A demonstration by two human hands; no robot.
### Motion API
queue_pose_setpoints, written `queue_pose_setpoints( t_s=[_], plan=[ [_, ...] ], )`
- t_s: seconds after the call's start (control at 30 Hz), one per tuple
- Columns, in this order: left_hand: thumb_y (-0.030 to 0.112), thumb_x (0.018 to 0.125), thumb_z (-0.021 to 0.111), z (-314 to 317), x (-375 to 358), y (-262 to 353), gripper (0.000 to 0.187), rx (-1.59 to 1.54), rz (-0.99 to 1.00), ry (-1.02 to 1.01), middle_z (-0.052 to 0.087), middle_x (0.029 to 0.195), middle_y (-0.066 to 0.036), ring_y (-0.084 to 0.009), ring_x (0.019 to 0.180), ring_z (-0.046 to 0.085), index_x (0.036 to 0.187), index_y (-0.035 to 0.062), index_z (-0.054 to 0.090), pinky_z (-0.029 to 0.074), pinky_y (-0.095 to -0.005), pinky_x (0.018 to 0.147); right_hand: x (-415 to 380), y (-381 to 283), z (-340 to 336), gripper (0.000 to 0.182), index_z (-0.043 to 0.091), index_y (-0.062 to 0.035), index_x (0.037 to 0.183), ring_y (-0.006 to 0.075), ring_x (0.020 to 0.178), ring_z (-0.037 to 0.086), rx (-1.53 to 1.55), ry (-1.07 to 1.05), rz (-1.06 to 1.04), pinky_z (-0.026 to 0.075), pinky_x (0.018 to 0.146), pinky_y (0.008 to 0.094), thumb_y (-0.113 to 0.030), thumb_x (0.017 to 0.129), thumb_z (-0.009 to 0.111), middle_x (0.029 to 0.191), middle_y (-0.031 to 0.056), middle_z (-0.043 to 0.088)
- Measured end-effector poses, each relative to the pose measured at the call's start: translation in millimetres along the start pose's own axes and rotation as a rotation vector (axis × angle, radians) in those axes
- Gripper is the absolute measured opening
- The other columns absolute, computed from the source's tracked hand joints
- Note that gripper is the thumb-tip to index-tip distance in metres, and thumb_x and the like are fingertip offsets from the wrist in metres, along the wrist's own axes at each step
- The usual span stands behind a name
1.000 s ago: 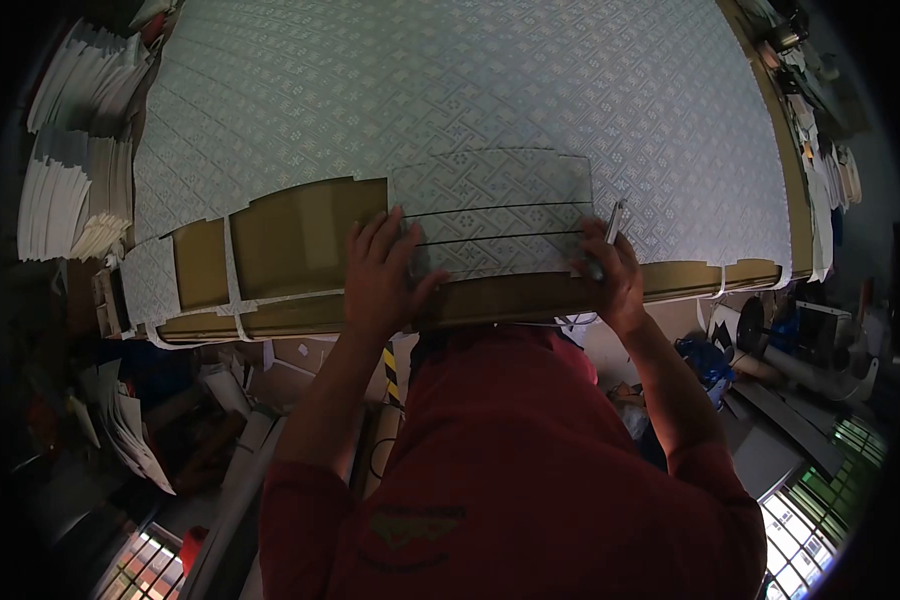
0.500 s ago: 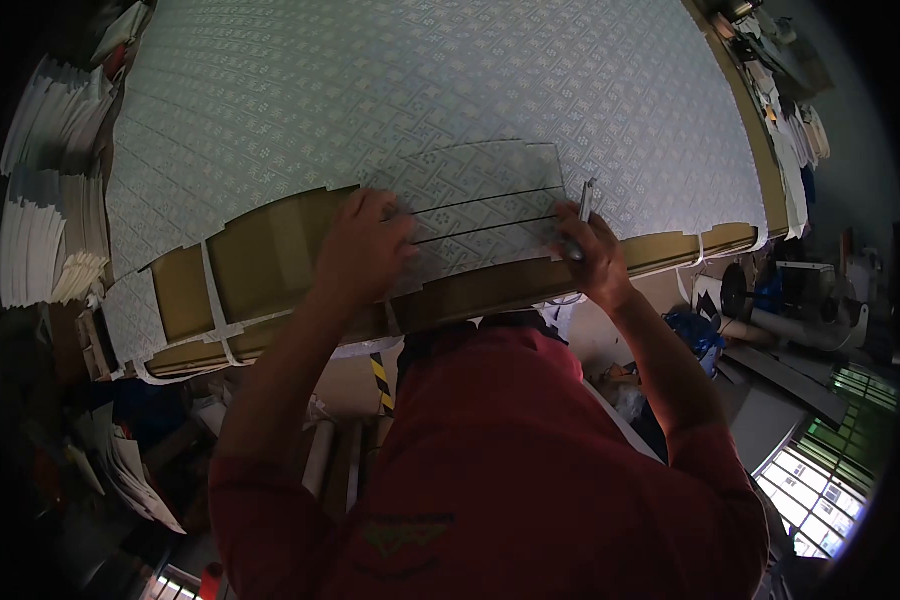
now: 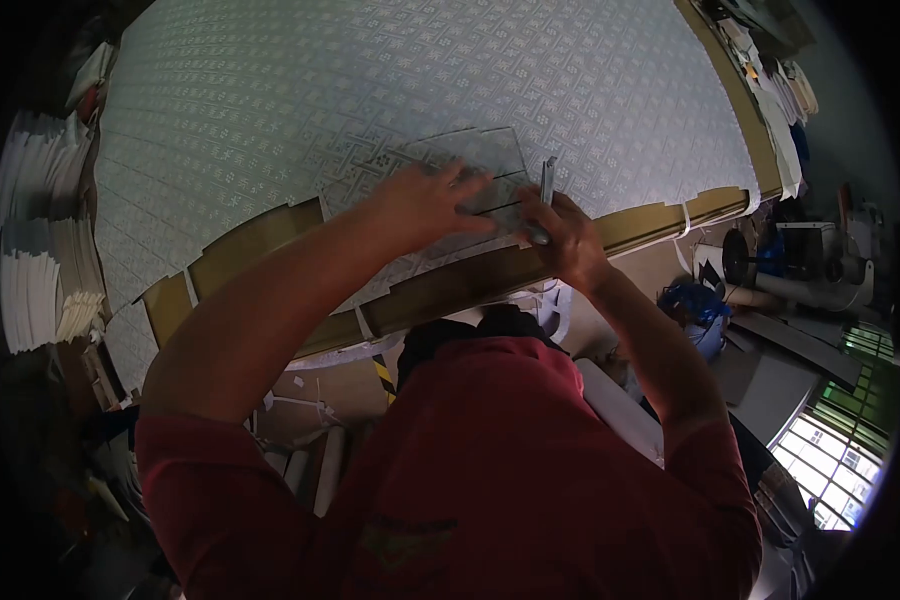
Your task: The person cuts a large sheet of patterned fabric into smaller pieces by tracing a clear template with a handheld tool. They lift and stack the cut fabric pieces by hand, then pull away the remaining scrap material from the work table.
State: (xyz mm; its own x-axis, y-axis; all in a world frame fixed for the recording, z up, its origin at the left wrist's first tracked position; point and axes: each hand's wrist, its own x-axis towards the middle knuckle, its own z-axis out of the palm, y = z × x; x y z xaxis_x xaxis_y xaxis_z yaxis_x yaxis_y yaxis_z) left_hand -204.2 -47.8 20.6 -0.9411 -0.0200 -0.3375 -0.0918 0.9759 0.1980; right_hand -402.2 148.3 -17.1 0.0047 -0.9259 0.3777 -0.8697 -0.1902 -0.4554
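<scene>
A pale grey sheet with a raised lattice-and-flower pattern (image 3: pixel 420 70) covers the large work surface. A smaller patterned piece (image 3: pixel 490 148), crossed by dark straight lines, lies near the front edge. Across this piece reaches my left hand (image 3: pixel 420 205), slightly blurred, its fingers spread and nothing in them. Just to its right, my right hand (image 3: pixel 572 238) is closed around a slim silver utility knife (image 3: pixel 548 185), which points up and away from me. Whether the blade is out is too small to tell. Brown board (image 3: pixel 470 278) shows along the sheet's stepped front edge.
Stacks of paper sheets (image 3: pixel 30 285) stand at the left. White straps (image 3: pixel 686 218) hang over the front edge. More papers (image 3: pixel 770 110) line the right side. A fan (image 3: pixel 738 258), a blue plastic bag (image 3: pixel 695 300) and grey boards (image 3: pixel 795 345) sit at the lower right.
My left hand has moved right across the patterned piece, and its fingers have spread. My right hand, still gripping the knife, has shifted slightly left. The whole view has turned a little.
</scene>
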Motion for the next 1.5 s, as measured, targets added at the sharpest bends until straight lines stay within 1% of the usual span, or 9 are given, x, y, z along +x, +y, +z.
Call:
queue_pose_setpoints(
  t_s=[0.1, 0.37, 0.57, 0.73, 0.97, 1.03, 1.13, 1.2, 1.5],
  plan=[
    [0.007, 0.087, 0.07, -12.3, -3.7, 1.0, 0.083, 0.266, 0.165, 0.051, 0.024, 0.169, -0.01, -0.0382, 0.154, 0.031, 0.153, 0.0486, 0.041, 0.05, -0.0541, 0.108, -3.6, 7.5, 3.2, 0.041, 0.06, -0.0058, 0.113, 0.0415, 0.114, 0.066, 0.047, 0.035, -0.016, 0.055, 0.098, 0.0461, -0.01, 0.078, 0.081, 0.126, 0.0179, 0.069],
    [0.002, 0.086, 0.067, -34.3, 11.2, 12.9, 0.087, 0.305, 0.111, -0.197, 0.015, 0.172, -0.011, -0.0429, 0.156, 0.022, 0.152, 0.0505, 0.039, 0.049, -0.0579, 0.111, -11.7, 14.1, 7.4, 0.037, 0.059, -0.0066, 0.111, 0.0445, 0.122, 0.06, 0.185, 0.055, 0.031, 0.051, 0.102, 0.0502, -0.009, 0.079, 0.077, 0.132, 0.0211, 0.065],
    [-0.001, 0.087, 0.066, -44.4, 17.0, 17.4, 0.088, 0.243, 0.056, -0.307, 0.009, 0.174, -0.007, -0.0417, 0.158, 0.014, 0.151, 0.0526, 0.04, 0.043, -0.06, 0.117, -23.6, 27.0, -8.8, 0.032, 0.061, -0.0071, 0.105, 0.0382, 0.098, 0.07, 0.475, 0.185, 0.025, 0.058, 0.08, 0.0453, -0.006, 0.079, 0.08, 0.111, 0.0188, 0.072],
    [-0.003, 0.092, 0.058, -56.5, 19.5, 23.1, 0.082, 0.183, 0.02, -0.374, 0.009, 0.174, -0.003, -0.0395, 0.159, 0.011, 0.15, 0.0523, 0.042, 0.04, -0.0606, 0.119, -32.1, 33.7, -56.8, 0.031, 0.072, -0.0105, 0.111, 0.026, 0.074, 0.068, 0.547, -0.064, 0.155, 0.053, 0.061, 0.0385, -0.015, 0.083, 0.085, 0.078, 0.0083, 0.067],
    [-0.006, 0.085, 0.066, -51.3, 16.5, 24.0, 0.092, 0.196, -0.005, -0.342, 0.005, 0.175, 0.0, -0.0373, 0.16, 0.01, 0.151, 0.0531, 0.041, 0.038, -0.0554, 0.122, -24.7, 43.2, -73.6, 0.026, 0.074, -0.0092, 0.111, 0.0293, 0.076, 0.07, 0.55, -0.118, 0.173, 0.055, 0.066, 0.0375, -0.011, 0.087, 0.081, 0.082, 0.0108, 0.069],
    [-0.007, 0.084, 0.067, -50.5, 14.3, 24.0, 0.093, 0.188, -0.012, -0.337, 0.005, 0.175, 0.0, -0.0369, 0.16, 0.011, 0.151, 0.0526, 0.041, 0.039, -0.0557, 0.122, -20.1, 45.5, -72.9, 0.022, 0.073, -0.0056, 0.111, 0.0234, 0.08, 0.069, 0.621, -0.146, 0.162, 0.055, 0.071, 0.0355, -0.01, 0.091, 0.078, 0.094, 0.011, 0.072],
    [0.001, 0.094, 0.06, -44.2, 12.1, 19.8, 0.078, 0.204, 0.009, -0.305, 0.008, 0.174, 0.0, -0.0359, 0.16, 0.012, 0.151, 0.0512, 0.042, 0.04, -0.0584, 0.12, -3.5, 44.2, -86.5, 0.016, 0.073, -0.0046, 0.106, 0.0248, 0.083, 0.073, 0.608, -0.327, 0.241, 0.056, 0.073, 0.0351, -0.009, 0.091, 0.077, 0.094, 0.0123, 0.074],
    [-0.005, 0.08, 0.072, -37.9, 9.7, 16.5, 0.096, 0.186, 0.04, -0.23, 0.008, 0.175, -0.001, -0.0357, 0.16, 0.012, 0.151, 0.0502, 0.041, 0.042, -0.0572, 0.119, 6.2, 45.5, -91.6, 0.015, 0.071, -0.0057, 0.104, 0.0281, 0.085, 0.074, 0.564, -0.376, 0.225, 0.057, 0.074, 0.0364, -0.011, 0.091, 0.076, 0.093, 0.012, 0.075],
    [-0.001, 0.076, 0.076, -28.5, 5.7, 11.0, 0.098, 0.205, 0.069, -0.154, 0.009, 0.174, -0.001, -0.0369, 0.159, 0.015, 0.151, 0.0495, 0.039, 0.043, -0.057, 0.119, 41.7, 49.4, -93.6, 0.018, 0.07, -0.0072, 0.099, 0.0309, 0.079, 0.074, 0.452, -0.514, 0.068, 0.055, 0.068, 0.039, -0.012, 0.086, 0.081, 0.086, 0.0105, 0.075]
  ],
)
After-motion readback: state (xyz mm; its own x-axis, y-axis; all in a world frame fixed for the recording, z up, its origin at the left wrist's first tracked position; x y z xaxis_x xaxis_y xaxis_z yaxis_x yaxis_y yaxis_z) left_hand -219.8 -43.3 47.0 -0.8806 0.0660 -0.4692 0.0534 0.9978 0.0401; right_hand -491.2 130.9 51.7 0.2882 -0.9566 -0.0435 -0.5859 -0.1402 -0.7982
